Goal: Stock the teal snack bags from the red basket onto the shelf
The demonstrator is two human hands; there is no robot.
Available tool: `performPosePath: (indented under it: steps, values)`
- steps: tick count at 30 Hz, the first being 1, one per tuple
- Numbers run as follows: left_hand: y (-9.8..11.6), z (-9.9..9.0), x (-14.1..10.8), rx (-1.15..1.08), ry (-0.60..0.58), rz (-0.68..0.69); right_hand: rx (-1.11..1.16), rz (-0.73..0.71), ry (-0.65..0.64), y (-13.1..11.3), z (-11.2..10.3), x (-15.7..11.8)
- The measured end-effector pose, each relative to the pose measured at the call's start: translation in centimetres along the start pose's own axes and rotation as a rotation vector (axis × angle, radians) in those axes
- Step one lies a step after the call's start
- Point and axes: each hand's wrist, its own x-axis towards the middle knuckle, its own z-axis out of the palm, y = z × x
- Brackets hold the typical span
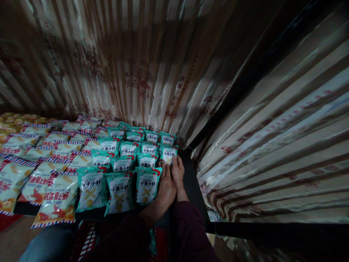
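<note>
Rows of small teal-and-white snack bags [120,189] stand on a dark shelf [189,174]. At the right end of these rows, one teal snack bag [168,154] leans upright between my two hands. My left hand [165,186] has its fingers at the bag's lower left, beside the front-right bag [147,185]. Pressed close to it, my right hand [178,174] grips the bag's lower right edge. The fingertips are partly hidden, and the room is dim.
To the left are rows of white snack bags [57,196] with striped edges, and yellow packets [11,123] beyond. A pleated printed curtain [141,65] hangs behind; another sheet [272,145] covers the right. A dark post [234,98] rises at the corner. A red basket [84,240] sits below.
</note>
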Motion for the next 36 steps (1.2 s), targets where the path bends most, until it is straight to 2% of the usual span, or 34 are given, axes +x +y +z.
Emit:
performPosePath:
  steps: [10,18,29,36]
  values:
    - [-0.9,0.6,1.1,-0.031,0.047,0.018,0.128,0.069,0.065,-0.1,0.5,0.5]
    - [-1.5,1.1,0.8,-0.022,0.085,0.062,0.072,0.074,-0.008,-0.8,0.1,-0.3]
    - [1.6,-0.6,-1.6,0.031,-0.016,-0.041,-0.115,-0.037,0.046,-1.1,-1.7,-1.8]
    - [2.3,-1.3,-3.9,-0.017,-0.046,-0.023,-0.135,-0.124,0.055,-1.4,-3.0,-4.0]
